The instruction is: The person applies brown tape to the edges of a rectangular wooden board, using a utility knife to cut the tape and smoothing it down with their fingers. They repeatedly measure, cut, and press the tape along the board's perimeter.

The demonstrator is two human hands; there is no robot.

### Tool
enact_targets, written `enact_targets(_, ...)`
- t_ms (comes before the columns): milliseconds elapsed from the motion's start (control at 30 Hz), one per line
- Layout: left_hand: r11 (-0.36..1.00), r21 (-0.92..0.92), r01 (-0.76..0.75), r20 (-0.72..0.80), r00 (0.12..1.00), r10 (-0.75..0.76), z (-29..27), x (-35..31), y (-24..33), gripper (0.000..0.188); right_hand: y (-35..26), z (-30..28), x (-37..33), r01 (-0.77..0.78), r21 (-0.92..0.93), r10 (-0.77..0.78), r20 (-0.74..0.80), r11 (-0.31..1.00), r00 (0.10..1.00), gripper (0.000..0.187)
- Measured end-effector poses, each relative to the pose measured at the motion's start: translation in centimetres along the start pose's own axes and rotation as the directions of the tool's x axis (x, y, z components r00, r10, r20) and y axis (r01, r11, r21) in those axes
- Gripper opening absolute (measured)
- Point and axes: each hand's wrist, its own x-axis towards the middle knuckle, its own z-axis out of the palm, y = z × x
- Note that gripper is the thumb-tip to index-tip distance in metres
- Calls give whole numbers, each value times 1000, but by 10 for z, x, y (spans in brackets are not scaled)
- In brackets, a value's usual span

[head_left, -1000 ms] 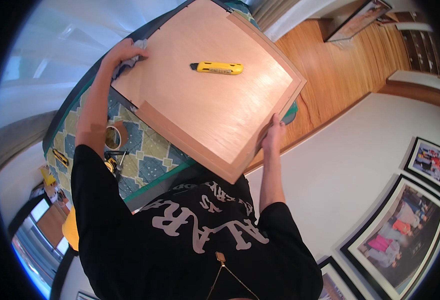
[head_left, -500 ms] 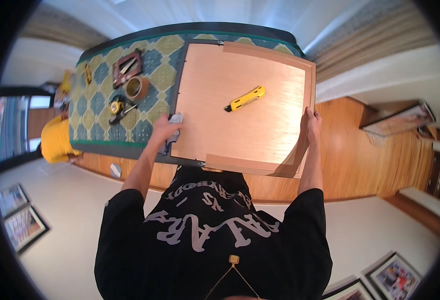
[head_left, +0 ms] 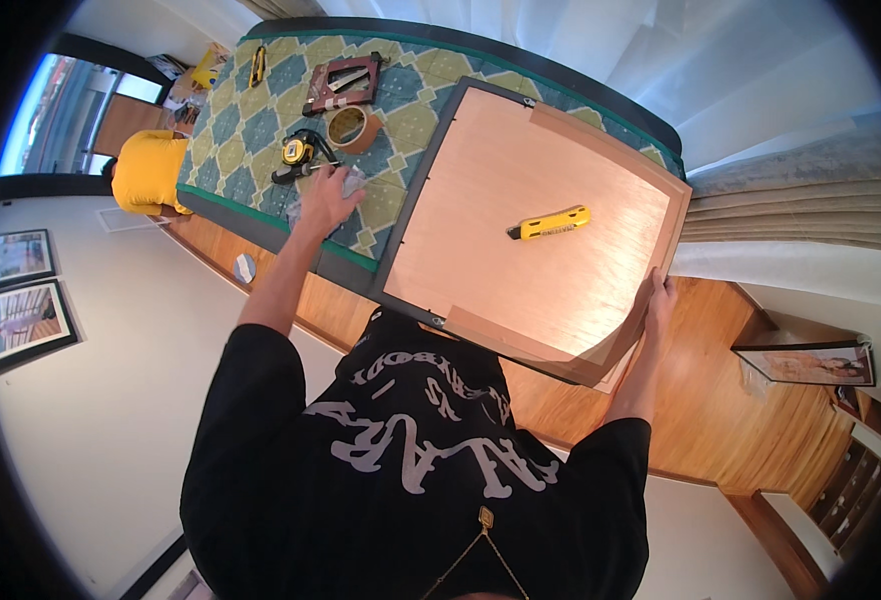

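A dark picture frame lies face down, its bare wooden backing board showing and brown tape along several edges. A yellow utility knife rests on the board. My right hand grips the frame's right edge, the fingers partly hidden. Left of the frame, my left hand is closed on a crumpled pale grey-blue piece; whether cloth or plastic I cannot tell. Just beyond that hand sits a black-and-yellow tape measure, beside a roll of brown tape.
A patterned green cloth covers the dark-edged table. Farther back lie a dark red framed piece and another yellow knife. A person in yellow bends at the left. A framed picture leans at the right.
My left hand has left the frame's left edge and moved over the cloth towards the tape measure, carrying the crumpled piece. My right hand stays on the frame; the view has turned.
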Motion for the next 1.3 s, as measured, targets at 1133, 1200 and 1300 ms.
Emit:
enact_targets(1133, 498, -550, -670, -358, 728, 584, 54, 260, 99, 21, -189, 420, -172, 111, 186, -140, 150, 976, 979, 28)
enact_targets(1200, 515, -507, -691, -473, 723, 503, 72, 259, 107, 23, -203, 415, -157, 44, 246, -81, 143, 968, 986, 30)
enact_targets(1300, 594, -560, -578, -514, 804, 298, 69, 259, 120, 23, -218, 409, -142, -35, 310, -22, 179, 950, 984, 29)
